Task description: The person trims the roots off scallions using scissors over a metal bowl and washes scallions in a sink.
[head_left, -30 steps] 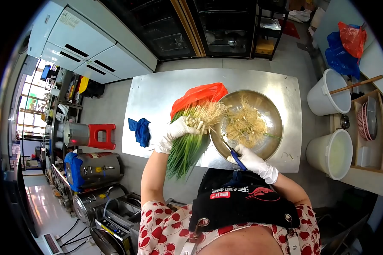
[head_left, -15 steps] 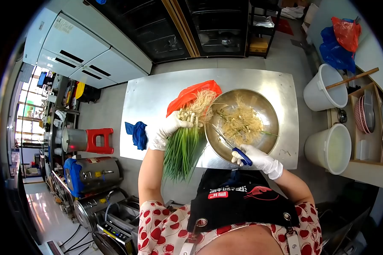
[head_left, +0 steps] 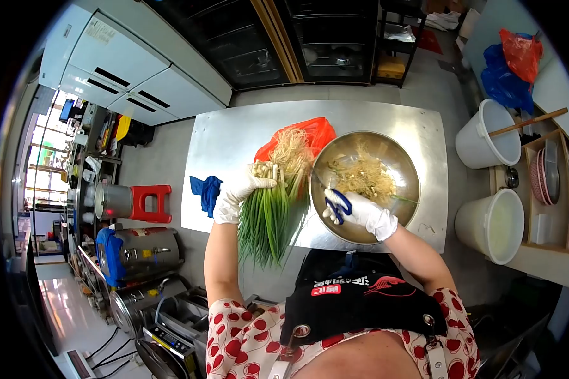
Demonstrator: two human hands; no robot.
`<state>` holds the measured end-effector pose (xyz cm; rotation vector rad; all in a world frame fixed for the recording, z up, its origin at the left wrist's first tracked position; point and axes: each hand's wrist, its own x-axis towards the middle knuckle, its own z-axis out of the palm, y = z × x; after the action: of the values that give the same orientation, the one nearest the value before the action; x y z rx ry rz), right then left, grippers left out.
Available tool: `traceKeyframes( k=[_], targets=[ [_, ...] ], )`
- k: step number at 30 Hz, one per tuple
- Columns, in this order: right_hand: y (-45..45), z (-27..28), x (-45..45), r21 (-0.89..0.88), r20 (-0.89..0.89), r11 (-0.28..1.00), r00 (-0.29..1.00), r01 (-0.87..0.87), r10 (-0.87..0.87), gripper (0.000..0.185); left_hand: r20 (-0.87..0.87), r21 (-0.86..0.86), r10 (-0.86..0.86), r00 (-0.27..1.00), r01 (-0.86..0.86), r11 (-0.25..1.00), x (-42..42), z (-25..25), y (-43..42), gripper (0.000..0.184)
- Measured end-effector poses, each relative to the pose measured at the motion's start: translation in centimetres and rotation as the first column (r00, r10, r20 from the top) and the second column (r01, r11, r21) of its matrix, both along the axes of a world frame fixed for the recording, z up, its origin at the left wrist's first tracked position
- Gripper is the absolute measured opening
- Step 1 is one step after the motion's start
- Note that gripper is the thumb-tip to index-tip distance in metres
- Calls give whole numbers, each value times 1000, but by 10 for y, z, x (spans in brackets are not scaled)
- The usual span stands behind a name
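Scallions point(head_left: 263, 228) overhang table point(head_left: 227, 136) edge, lower ctr, L hand point(head_left: 240, 189) gripping; R hand point(head_left: 362, 210) holds scissors point(head_left: 340, 202) over bowl point(head_left: 412, 183); floor gap point(head_left: 165, 148) mid-L.

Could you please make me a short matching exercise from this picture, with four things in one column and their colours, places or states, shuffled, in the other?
Column one:
1. scissors
2. green onions
3. steel bowl
4. stool

Column two:
A. contains a loose tangle of pale roots
B. red, standing apart from the table
C. blue-handled, in the right hand
D. gripped in a bunch by the left hand

Right pairs: 1-C, 2-D, 3-A, 4-B.
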<state>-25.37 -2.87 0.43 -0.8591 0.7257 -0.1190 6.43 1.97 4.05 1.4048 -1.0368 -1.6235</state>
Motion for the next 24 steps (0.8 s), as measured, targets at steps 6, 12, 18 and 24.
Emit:
traceKeyframes(
  k=[6, 12, 18, 24],
  targets=[
    [-4, 3, -15, -57, 61, 998, 998, -10, 13, 48, -1, 3, -27, 1000, 27, 1000, -14, 19, 3, 38],
    [24, 27, -59, -386, -273, 909, 961, -154, 47, 52, 80, 23, 95, 992, -97, 995, -58, 32, -6, 25],
    [26, 19, -81, -461, -253, 879, 968, -121, 1, 53, 91, 14, -61, 994, 60, 998, -91, 32, -23, 20],
    [17, 20, -85, -244, -135, 969, 991, -39, 6, 46, 37, 48, -234, 972, 232, 972, -88, 12, -48, 18]
  ],
)
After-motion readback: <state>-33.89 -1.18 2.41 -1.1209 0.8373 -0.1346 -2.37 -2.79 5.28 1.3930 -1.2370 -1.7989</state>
